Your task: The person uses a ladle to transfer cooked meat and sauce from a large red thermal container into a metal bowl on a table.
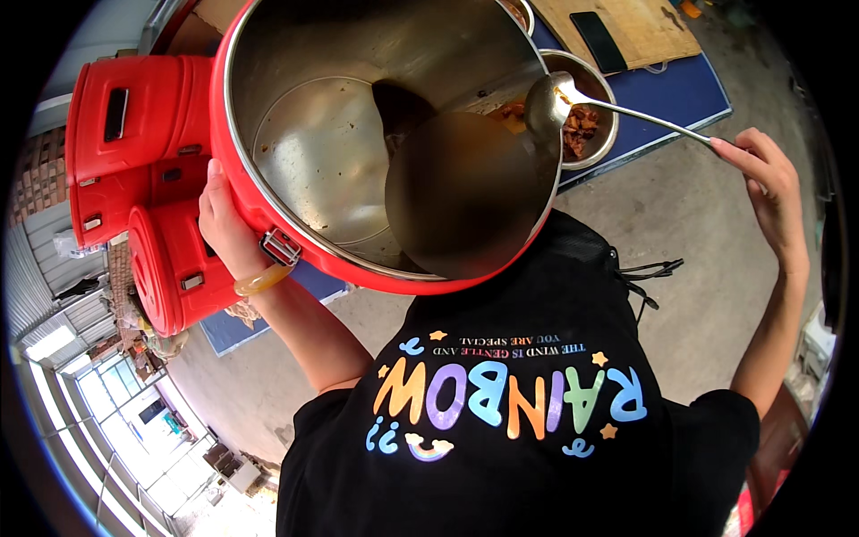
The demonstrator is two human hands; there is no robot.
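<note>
A large red insulated food container (369, 285) with a steel lining is tipped so that its open mouth faces me. My left hand (227, 225) holds its outer side, beside a metal latch (282, 247); some fingers are hidden. Between the fingers and thumb of my right hand (770, 178) is the end of a steel ladle's long handle (651, 118). The ladle's bowl lies at the container's right rim, with orange residue on it. Inside, brownish food (510, 115) shows at the right, and a dark blurred patch hides part of the interior.
Behind the rim, a steel bowl (609, 137) with brown food chunks stands on a blue table (678, 94). A black phone (597, 41) lies on a wooden board (647, 30). Several more red containers (151, 114) are at the left. Concrete floor (678, 221) surrounds the table.
</note>
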